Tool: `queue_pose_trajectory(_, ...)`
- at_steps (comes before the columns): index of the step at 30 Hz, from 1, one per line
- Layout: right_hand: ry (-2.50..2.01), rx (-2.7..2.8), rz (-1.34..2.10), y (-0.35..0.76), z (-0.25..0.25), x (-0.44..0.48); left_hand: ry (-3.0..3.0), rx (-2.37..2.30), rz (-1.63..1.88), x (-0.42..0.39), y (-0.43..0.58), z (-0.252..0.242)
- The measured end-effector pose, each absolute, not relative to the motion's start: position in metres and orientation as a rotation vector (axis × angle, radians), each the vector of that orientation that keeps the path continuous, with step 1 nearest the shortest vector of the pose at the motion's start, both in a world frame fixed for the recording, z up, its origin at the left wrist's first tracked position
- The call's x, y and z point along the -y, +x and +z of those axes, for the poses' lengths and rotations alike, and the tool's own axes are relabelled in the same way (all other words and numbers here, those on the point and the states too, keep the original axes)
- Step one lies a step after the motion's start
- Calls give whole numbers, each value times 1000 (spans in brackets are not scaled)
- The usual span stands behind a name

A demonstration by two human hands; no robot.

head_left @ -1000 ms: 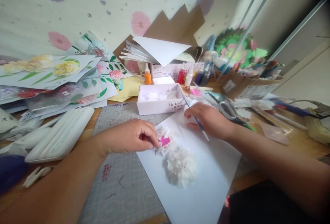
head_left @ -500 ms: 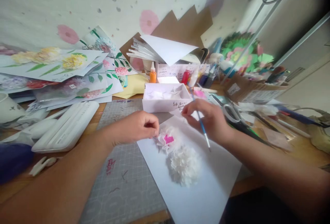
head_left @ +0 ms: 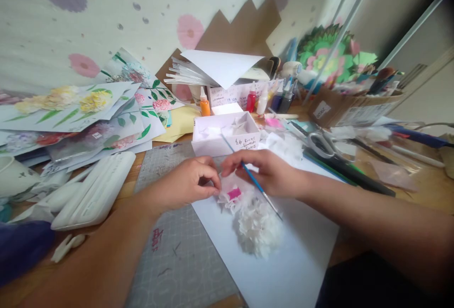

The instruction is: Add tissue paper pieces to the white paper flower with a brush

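Note:
A white paper flower [head_left: 257,225] lies on a white sheet [head_left: 291,260], with loose white petals and a bright pink scrap [head_left: 233,193] at its upper left. My left hand [head_left: 187,182] is closed in a pinch at the edge of those petals. My right hand [head_left: 269,173] has come beside it, fingers closed on a thin blue-handled brush [head_left: 248,175] that slants over the flower. The fingertips of both hands nearly touch above the pink scrap.
A grey cutting mat [head_left: 177,251] lies under the sheet. Behind the hands stands a white box [head_left: 227,138] of petals, then small paint bottles [head_left: 264,99]. Flower cards [head_left: 81,109] pile at left, a white case [head_left: 94,189] beside them. Scissors [head_left: 321,143] lie at right.
My right hand, brush in it, moved left from beside the box to meet my left hand over the petals. My left hand stayed pinched at the petals.

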State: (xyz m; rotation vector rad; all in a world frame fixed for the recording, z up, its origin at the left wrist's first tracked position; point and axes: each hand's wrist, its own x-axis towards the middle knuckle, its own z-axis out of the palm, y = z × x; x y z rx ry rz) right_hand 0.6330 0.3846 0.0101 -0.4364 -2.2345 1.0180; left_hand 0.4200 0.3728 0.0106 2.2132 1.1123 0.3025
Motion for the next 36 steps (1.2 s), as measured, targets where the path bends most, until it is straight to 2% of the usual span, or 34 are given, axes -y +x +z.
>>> queue_pose_trajectory(3,-540,1991,1204,635,14,-388,2194,-1075,264,-372,420,10)
queue_pose_trajectory(11,-867,2086,1084,623,19,-384,2161,-1054,264,-373,420,8)
queue_pose_trajectory(31,-814,2830,511,602,34,-375,2121,-1100,212,-371,421,10)
queue_pose_trajectory(36,-832,2682,674,604,30,-375,2143,-1184,197,-371,420,7)
